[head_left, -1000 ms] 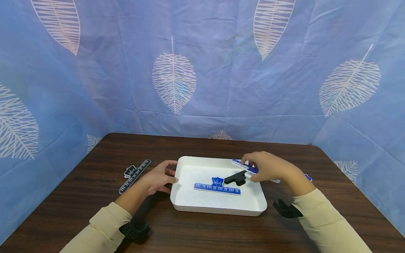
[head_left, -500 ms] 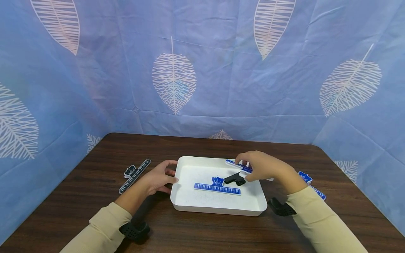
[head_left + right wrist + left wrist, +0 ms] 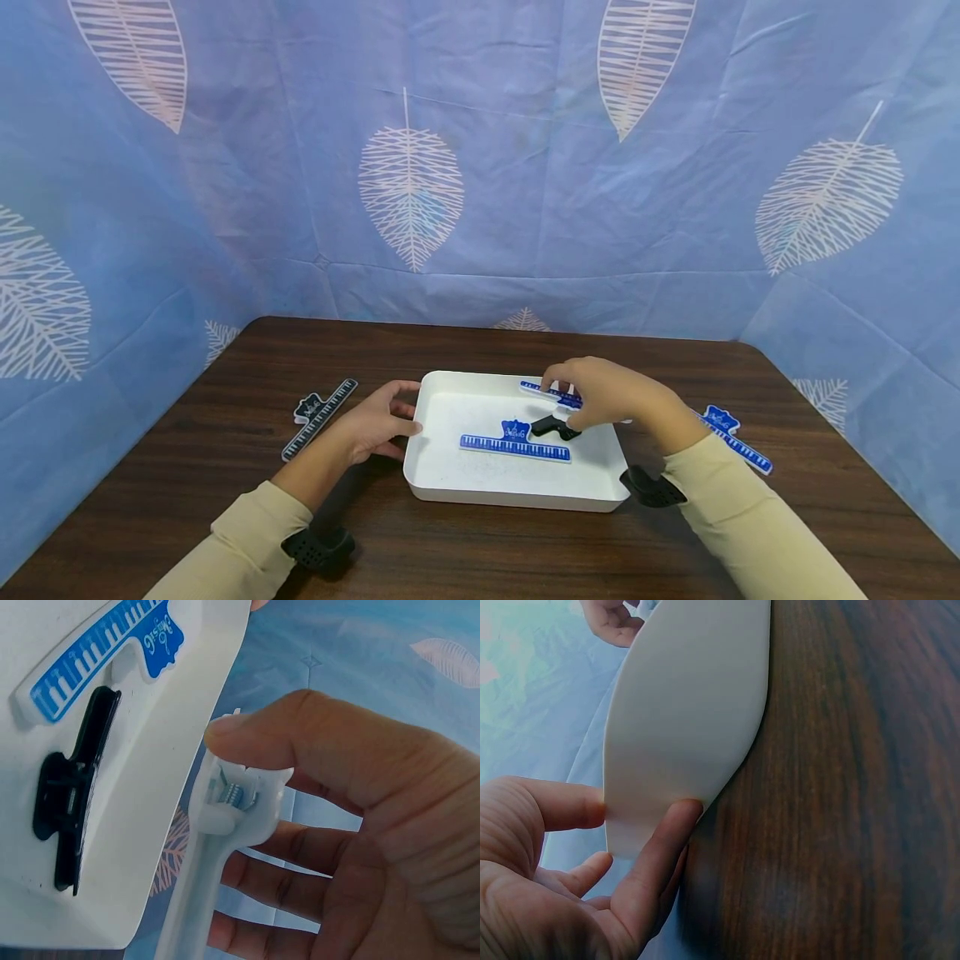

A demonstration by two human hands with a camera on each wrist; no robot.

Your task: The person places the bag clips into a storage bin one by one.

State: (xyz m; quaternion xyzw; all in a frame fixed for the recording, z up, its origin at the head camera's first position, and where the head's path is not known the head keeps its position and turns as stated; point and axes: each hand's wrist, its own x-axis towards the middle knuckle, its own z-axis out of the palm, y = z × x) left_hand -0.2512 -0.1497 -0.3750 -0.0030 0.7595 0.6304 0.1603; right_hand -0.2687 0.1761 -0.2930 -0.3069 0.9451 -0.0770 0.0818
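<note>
My left hand (image 3: 378, 421) rests its fingers and thumb against the left end of a white tray (image 3: 450, 477). In the left wrist view, the fingertips press on the tray's outer wall (image 3: 682, 712) and edge. Above the tray's back right part, my right hand (image 3: 611, 392) pinches a blue-and-white piano-key clip (image 3: 534, 387). Its white underside and metal spring face the right wrist camera, with my thumb over the handle end. Inside the tray lie another blue piano-key clip (image 3: 515, 447), marked "Music", and a smaller black clip (image 3: 64, 791), partly hidden by my right thumb in the head view.
A black piano-key clip (image 3: 321, 419) lies on the dark wooden table (image 3: 480, 546), left of the tray. Right of the tray, another blue piano-key clip (image 3: 738, 444) is partly covered by my right forearm. A blue leaf-print cloth (image 3: 510, 217) hangs behind the table.
My right hand has moved left over the tray, carrying the pinched clip. More of the blue clip on the table at right now shows. My left hand stays at the tray's left end.
</note>
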